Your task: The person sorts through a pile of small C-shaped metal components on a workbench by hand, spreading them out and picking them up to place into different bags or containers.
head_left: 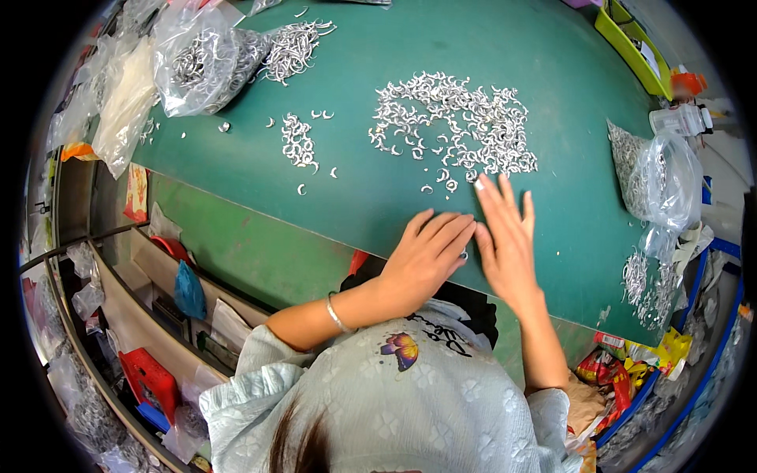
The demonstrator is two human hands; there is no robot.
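A wide loose pile of small silver crescent-shaped pieces (493, 130) lies on the green tabletop (355, 47) in front of me. My right hand (507, 248) rests at the pile's near edge, fingers stretched out and apart, its index fingertip at the closest pieces. Beside it, my left hand (428, 256) is bent over near the table's front edge with its fingers pressed together. A small silvery bit shows by its fingertips, too small to name. A smaller cluster of the same crescents (297, 142) sits to the left.
At the far left, a clear plastic bag (197, 63) and a heap of longer curved pieces (292, 51) lie together. Another filled bag (662, 177) stands at the right, near scattered small pieces (646, 288). A lime-green tray (635, 51) is at the back right corner. Cluttered shelves flank me.
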